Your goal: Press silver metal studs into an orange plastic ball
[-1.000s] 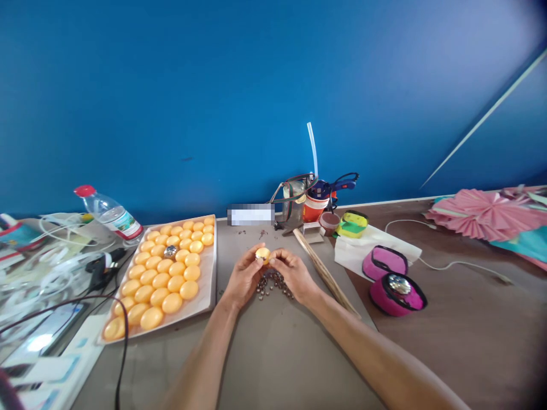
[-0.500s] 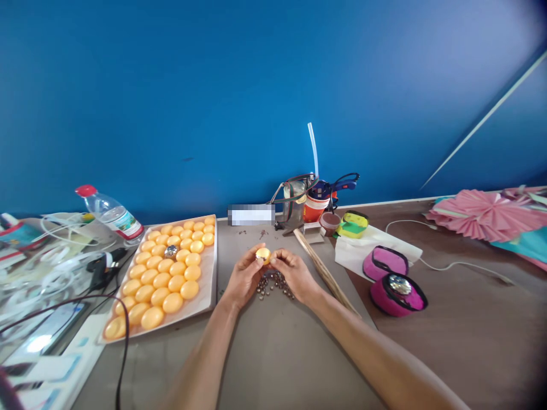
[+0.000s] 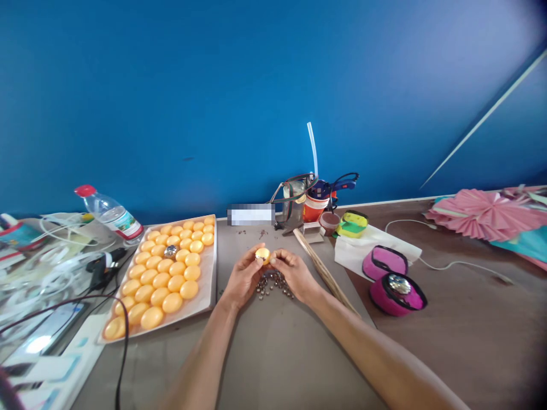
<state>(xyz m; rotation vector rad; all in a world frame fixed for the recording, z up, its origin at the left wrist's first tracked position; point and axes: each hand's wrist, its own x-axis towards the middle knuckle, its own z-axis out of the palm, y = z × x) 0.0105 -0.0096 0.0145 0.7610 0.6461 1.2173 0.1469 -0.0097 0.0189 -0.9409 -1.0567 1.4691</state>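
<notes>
Blue wall is seen behind a grey-brown table (image 3: 273, 353), and near the middle of the table, toward its far edge, a yellow ball (image 3: 262, 254) is pinched between the fingertips of both hands. The left hand (image 3: 243, 279) is closed on the ball from the left and the right hand (image 3: 294, 274) from the right, both raised slightly above the surface. A pile of small dark beads (image 3: 273, 283) is spread on the table just beneath the hands. Toward the left edge a white tray (image 3: 209, 285) is filled with rows of yellow balls, one silver piece (image 3: 171, 251) among them. A plastic bottle (image 3: 109, 213) is laid beyond the tray's far left corner. A wooden stick (image 3: 325, 273) is laid just beside the right hand, and an open pink case (image 3: 395, 293) is set further toward the right edge
</notes>
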